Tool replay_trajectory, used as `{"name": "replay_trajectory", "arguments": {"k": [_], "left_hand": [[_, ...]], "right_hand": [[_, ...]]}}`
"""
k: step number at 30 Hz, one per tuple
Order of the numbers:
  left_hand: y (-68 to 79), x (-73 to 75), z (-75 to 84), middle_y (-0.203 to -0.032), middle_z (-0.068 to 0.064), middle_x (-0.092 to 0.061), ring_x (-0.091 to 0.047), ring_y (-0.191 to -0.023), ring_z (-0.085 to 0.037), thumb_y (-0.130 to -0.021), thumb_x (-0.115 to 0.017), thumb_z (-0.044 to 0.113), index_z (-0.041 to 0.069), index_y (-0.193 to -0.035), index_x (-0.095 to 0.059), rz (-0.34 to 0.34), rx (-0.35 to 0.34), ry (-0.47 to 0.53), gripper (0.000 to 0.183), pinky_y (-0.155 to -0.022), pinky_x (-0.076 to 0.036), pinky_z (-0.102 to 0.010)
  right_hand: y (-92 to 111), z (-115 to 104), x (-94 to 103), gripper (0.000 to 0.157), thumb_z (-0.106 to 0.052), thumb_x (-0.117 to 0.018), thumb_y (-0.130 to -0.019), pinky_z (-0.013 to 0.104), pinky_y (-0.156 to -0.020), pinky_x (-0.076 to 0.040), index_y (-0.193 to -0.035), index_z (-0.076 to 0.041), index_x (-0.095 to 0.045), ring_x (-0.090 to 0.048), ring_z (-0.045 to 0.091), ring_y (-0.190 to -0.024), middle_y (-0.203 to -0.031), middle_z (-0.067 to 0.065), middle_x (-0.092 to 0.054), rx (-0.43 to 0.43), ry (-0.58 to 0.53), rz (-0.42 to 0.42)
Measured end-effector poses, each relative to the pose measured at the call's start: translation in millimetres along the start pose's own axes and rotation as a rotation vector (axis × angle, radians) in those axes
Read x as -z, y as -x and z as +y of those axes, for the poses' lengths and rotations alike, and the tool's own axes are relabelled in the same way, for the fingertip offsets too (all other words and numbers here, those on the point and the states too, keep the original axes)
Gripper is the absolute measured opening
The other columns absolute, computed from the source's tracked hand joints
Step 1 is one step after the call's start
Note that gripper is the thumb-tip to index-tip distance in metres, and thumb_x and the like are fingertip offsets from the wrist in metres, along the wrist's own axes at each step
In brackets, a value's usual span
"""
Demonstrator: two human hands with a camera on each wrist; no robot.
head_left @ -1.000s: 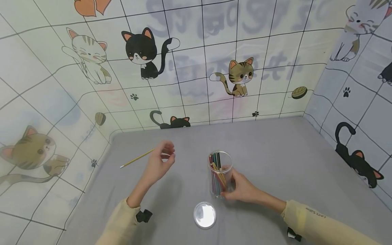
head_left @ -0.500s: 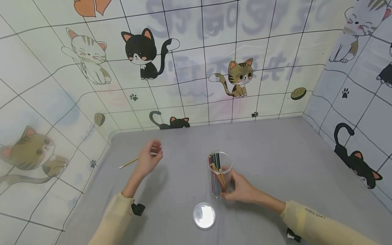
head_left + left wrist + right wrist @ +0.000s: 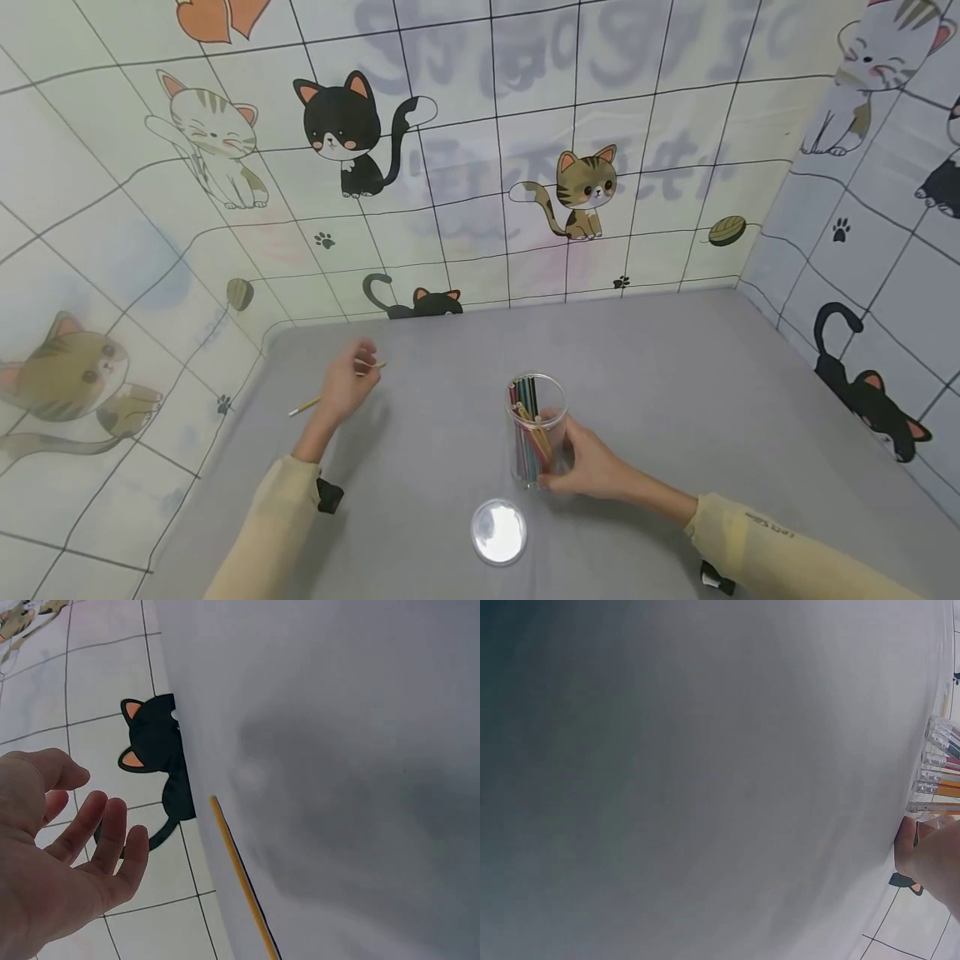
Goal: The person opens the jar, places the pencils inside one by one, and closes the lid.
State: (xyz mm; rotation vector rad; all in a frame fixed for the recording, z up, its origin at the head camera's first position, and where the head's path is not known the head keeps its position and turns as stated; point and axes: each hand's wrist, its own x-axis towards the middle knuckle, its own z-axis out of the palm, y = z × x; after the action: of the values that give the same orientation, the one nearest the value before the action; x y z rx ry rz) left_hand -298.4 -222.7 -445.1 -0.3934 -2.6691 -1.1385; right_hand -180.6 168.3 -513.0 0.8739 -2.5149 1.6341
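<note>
My left hand hovers over a yellow pencil with a white end, lying slantwise at the table's left. In the left wrist view its fingers are loosely bent, apart from the pencil and holding nothing. Toward the middle stands a clear lidless jar, upright, with several coloured pencils leaning inside. My right hand grips the jar low on its right side, thumb in front and fingers partly hidden behind. Only a part of that hand and the pencils' ends show in the right wrist view.
A round clear lid lies flat on the grey cloth-covered table, in front of the jar. Cat-patterned sheets stand upright along the back, left and right of the table.
My left hand has moved leftward and slightly forward, over the pencil, so the pencil's far tip now shows past the fingers. The right hand and jar have stayed in place.
</note>
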Motion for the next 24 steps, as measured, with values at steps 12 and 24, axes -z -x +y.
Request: {"name": "replay_trajectory", "arguments": {"k": [12,24], "left_hand": [[-14.6,1.5,-21.3,-0.111,-0.028,-0.061,-0.062,-0.104,-0.044,-0.088,-0.061,-0.003,-0.002,-0.120,-0.051,-0.022,0.075,-0.054,0.034,-0.087,-0.052,-0.053],[-23.8,-3.1,-35.9,-0.112,-0.030,-0.060,-0.059,-0.105,-0.045,-0.088,-0.061,-0.001,-0.002,-0.120,-0.051,-0.047,0.107,-0.095,0.034,-0.088,-0.049,-0.055]], "right_hand": [[0.2,-1.1,0.2,0.076,-0.006,-0.085,-0.070,0.030,-0.097,-0.044,-0.136,-0.002,-0.046,-0.058,0.016,-0.111,-0.124,0.005,-0.063,0.002,-0.012,-0.011],[1.2,-1.4,0.8,0.075,-0.006,-0.084,-0.071,0.030,-0.095,-0.045,-0.135,-0.002,-0.046,-0.059,0.015,-0.108,-0.122,0.005,-0.063,0.009,-0.012,-0.017]]}}
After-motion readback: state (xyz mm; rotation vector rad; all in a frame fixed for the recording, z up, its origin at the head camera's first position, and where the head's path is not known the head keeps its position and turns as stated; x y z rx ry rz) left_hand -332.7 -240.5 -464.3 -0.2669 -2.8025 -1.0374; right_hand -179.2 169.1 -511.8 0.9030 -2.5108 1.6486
